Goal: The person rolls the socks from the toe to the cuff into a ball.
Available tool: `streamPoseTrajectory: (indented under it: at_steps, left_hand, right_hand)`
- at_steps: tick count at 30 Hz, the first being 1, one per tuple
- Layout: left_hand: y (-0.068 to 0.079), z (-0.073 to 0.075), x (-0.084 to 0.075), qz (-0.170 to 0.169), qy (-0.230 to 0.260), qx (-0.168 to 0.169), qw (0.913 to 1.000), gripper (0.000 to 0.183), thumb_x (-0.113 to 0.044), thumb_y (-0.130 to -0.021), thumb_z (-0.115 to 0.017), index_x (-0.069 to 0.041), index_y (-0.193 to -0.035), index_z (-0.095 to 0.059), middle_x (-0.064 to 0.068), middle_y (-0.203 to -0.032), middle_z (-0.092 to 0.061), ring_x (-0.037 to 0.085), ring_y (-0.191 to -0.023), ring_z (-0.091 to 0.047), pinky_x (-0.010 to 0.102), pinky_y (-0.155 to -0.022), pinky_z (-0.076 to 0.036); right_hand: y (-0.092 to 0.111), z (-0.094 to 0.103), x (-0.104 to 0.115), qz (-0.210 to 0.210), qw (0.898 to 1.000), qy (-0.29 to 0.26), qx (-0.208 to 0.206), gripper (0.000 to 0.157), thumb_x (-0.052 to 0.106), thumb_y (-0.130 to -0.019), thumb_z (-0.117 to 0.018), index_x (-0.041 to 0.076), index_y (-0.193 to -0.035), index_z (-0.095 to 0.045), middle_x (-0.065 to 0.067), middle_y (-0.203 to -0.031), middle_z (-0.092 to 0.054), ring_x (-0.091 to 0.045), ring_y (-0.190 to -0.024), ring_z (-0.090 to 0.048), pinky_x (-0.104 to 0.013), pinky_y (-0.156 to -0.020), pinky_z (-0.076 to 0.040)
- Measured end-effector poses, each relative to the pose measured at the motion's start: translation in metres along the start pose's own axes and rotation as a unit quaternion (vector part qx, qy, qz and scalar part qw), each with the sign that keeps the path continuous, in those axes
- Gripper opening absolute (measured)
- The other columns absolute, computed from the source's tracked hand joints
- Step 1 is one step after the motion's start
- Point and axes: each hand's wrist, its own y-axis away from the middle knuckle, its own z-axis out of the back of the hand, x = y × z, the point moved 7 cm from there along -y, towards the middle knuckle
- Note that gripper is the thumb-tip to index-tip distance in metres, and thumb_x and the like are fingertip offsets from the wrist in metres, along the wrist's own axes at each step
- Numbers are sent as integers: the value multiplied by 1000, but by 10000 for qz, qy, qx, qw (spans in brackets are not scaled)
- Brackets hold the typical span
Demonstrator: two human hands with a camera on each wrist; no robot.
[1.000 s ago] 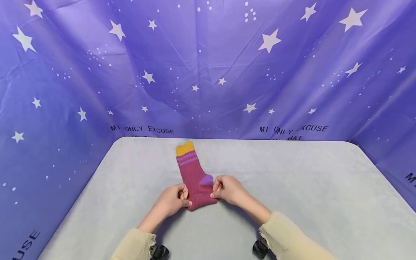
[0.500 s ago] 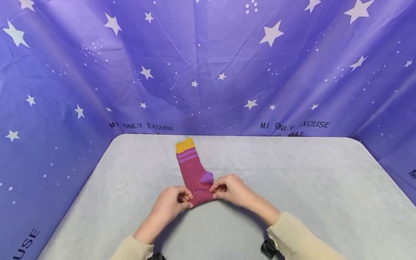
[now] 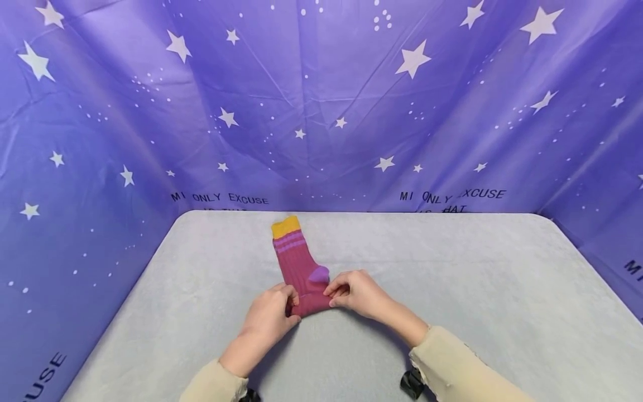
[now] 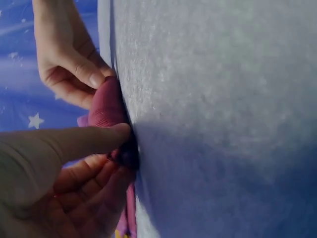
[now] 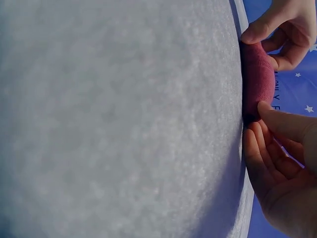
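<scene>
Since the frame a second ago, your left hand (image 3: 268, 314) has rolled further over the near end of the sock (image 3: 297, 265), which has drawn up slightly; your right hand (image 3: 364, 293) has stayed at about the same spot.

Behind you have a purple, star-printed backdrop (image 3: 301, 84), cut off on three sides; its second line of lettering is mostly hidden behind the table's far edge. Your pale grey table (image 3: 452, 290) runs out of the picture at the bottom. Your beige sleeves (image 3: 464, 365) are cut off there too.

You have the maroon sock lying on the table left of its middle, leaning a little, its near end folded into a thick edge. Its mouth faces away from you, so you can't tell what, if anything, is inside. Both your hands have it pinched at that folded end, one at each side, thumb against fingers. From overhead, your left fingers hide their corner of the fold; in the left wrist view that spot is too dark to read well.

Below your cuffs sit black wrist devices (image 3: 413, 383), the left one barely in frame. Smaller again are the sock's yellow band (image 3: 285, 228), its purple heel patch (image 3: 319, 274) and its thin purple stripes (image 3: 289, 241).
</scene>
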Motion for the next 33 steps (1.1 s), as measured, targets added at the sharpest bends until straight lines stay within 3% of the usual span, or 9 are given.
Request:
streamPoseTrajectory:
  at_steps: [7, 11, 16, 19, 22, 26, 30, 33]
  left_hand:
    - [-6, 3, 18, 399, 730, -27, 9965, 25, -7, -70, -85, -18, -75, -63, -8, -72, -61, 3, -65, -54, 21, -59, -44]
    - [-10, 0, 27, 638, 1219, 143, 9904, 22, -7, -71, -82, -19, -76, -64, -9, -67, -61, 2, -63, -53, 20, -58, -43]
    - [-10, -4, 28, 567, 1475, 239, 9871, 23, -5, -71, -80, -17, -77, -62, -8, -69, -59, 3, -64, -52, 20, -60, -42]
    - [-9, -3, 22, 360, 1302, 105, 9908, 28, -6, -70, -84, -17, -79, -60, -5, -74, -57, 6, -68, -51, 21, -63, -41]
    - [-7, 1, 15, 131, 903, -134, 9957, 33, -10, -69, -89, -16, -82, -59, -4, -78, -57, 8, -71, -51, 23, -64, -43]
    - [-5, 7, 10, 41, 525, -378, 9979, 31, -12, -70, -88, -16, -85, -62, -4, -82, -63, 9, -73, -54, 26, -66, -47]
    - [0, 11, 14, 238, 1011, -256, 9943, 23, -11, -74, -84, -17, -87, -66, -6, -83, -67, 7, -74, -58, 23, -67, -49]
    - [5, 11, 18, 371, 1692, 6, 9849, 18, -12, -77, -82, -16, -89, -69, -5, -82, -70, 5, -73, -61, 20, -65, -50]
  right_hand:
    - [-4, 0, 5, 123, 9998, 161, 54, 18, 3, -77, -82, 1, -94, -75, -7, -86, -74, -6, -73, -67, -16, -69, -55]
    - [-4, -4, 12, 158, 9974, 699, -94, 24, 5, -71, -86, 2, -90, -71, -5, -82, -69, -7, -71, -63, -17, -66, -54]
    - [-3, -9, 26, 277, 9790, 1973, -432, 28, 12, -69, -88, 8, -85, -65, 0, -80, -63, -9, -71, -55, -22, -64, -50]
    - [-2, -8, 32, 303, 9701, 2301, -713, 23, 10, -70, -84, 8, -85, -66, 0, -82, -63, -11, -71, -55, -26, -65, -50]
    - [1, -5, 35, 310, 9680, 2299, -953, 20, 9, -71, -82, 9, -84, -67, 0, -81, -64, -9, -70, -55, -25, -64, -50]
    - [4, -1, 38, 213, 9736, 2010, -1063, 18, 12, -71, -81, 10, -83, -68, 3, -79, -63, -5, -67, -51, -19, -61, -47]
    - [9, 1, 40, 117, 9825, 1522, -1064, 15, 11, -73, -79, 10, -83, -68, 4, -77, -61, -2, -66, -50, -16, -59, -46]
    - [15, 2, 41, 11, 9892, 1082, -993, 12, 10, -75, -77, 10, -82, -68, 5, -73, -61, 0, -64, -50, -15, -58, -46]
